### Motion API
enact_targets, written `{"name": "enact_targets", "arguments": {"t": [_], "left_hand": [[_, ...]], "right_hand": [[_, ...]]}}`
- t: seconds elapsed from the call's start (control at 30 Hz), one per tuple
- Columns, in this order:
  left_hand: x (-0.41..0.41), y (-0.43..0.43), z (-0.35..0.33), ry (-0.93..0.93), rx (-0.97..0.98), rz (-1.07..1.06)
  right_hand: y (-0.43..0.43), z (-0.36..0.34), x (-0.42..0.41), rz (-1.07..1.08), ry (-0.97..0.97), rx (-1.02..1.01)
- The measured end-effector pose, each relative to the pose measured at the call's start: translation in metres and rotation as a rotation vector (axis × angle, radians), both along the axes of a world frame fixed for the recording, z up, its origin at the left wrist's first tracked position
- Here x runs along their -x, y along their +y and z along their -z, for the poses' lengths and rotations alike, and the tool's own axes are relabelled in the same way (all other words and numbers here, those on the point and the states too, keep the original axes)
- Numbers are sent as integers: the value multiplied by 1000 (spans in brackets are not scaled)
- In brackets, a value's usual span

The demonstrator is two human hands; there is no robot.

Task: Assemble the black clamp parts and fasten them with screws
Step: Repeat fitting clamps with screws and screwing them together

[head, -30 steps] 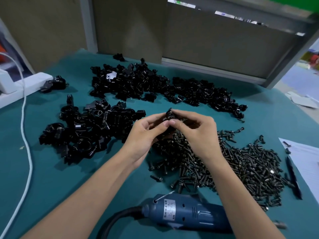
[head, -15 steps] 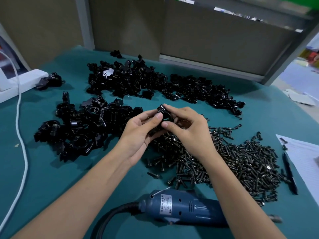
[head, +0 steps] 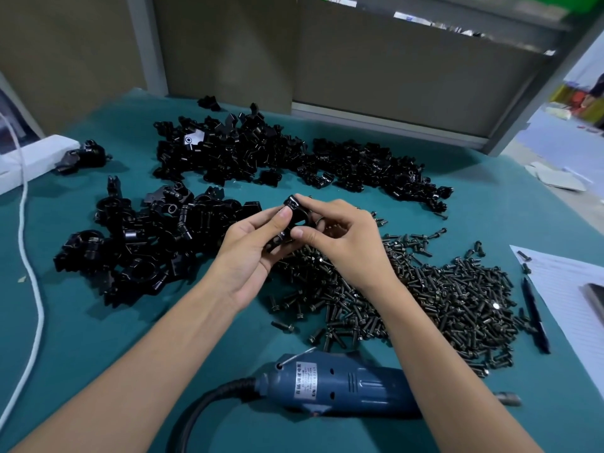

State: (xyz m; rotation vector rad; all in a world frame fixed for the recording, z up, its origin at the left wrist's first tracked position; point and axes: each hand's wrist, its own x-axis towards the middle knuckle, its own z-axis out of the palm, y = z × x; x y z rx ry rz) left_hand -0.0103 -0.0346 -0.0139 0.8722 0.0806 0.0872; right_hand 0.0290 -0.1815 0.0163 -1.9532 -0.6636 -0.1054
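The glossy black clamp part, a small rounded piece with a ring-like opening, is held just above the table, pinched between the curled fingers and thumbs of my left hand and right hand, at the edge of the dark screw heap, with the piles of clamp parts on the left.
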Motion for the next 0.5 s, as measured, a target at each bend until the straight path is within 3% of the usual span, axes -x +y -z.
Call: {"name": "enact_targets", "arguments": {"t": [0.3, 0.5], "left_hand": [[0, -3, -4, 8, 91, 16], [3, -3, -6, 15, 233, 42]], "right_hand": [[-4, -12, 7, 37, -48, 81], [-63, -46, -12, 228, -52, 56]]}}
